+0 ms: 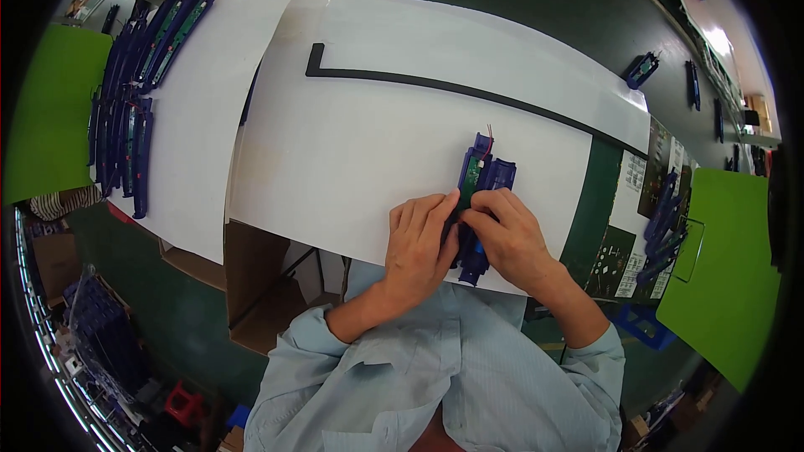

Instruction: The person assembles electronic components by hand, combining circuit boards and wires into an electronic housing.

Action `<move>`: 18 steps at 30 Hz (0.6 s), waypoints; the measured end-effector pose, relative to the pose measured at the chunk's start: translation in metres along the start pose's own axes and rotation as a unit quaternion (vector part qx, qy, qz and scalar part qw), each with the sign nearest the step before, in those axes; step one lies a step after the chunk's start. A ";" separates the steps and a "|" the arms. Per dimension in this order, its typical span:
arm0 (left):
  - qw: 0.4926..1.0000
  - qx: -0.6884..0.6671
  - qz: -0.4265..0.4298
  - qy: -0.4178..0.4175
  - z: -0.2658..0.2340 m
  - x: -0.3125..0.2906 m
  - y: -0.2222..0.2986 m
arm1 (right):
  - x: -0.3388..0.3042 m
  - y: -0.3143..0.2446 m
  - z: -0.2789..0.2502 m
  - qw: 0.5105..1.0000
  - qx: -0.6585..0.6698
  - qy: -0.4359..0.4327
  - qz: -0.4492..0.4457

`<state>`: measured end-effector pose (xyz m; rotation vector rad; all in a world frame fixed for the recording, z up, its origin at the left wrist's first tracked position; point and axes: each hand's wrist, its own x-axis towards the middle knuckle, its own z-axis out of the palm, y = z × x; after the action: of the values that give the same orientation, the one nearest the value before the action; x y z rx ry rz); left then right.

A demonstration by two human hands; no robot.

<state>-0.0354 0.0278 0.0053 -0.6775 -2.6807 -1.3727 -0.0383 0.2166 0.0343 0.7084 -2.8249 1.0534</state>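
Near the front edge of the white worktop lies a long dark-blue plastic housing (503, 174), its two halves side by side. A narrow green circuit board (473, 171) sits in the left half, and thin red wires stick up from the far end. My left hand (416, 241) grips the left side of this housing, thumb and forefinger against it. The fingers of my right hand (512, 239) are pinched together over the middle of the housing, close to the left fingertips. Whatever lies between those right fingertips is hidden.
Many similar blue housings (126, 130) are stacked on the left sheet, beside a green panel (50, 117). More housings (664, 222) lie at right near another green panel (724, 259). A black L-shaped strip (435, 84) crosses the worktop. An open cardboard box (255, 285) stands below the front edge.
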 end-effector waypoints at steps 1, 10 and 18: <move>1.000 0.000 -0.001 0.000 0.000 0.000 0.000 | -0.001 0.000 0.001 1.000 0.009 0.013 0.004; 1.000 0.009 0.008 -0.005 0.001 0.001 0.000 | -0.004 0.010 0.002 0.999 0.044 0.004 -0.022; 1.000 0.014 -0.003 -0.004 0.000 0.001 -0.001 | -0.008 0.003 0.006 0.997 0.067 0.012 0.035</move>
<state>-0.0363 0.0276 0.0047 -0.6754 -2.7049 -1.3351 -0.0316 0.2179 0.0268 0.6048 -2.7991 1.2627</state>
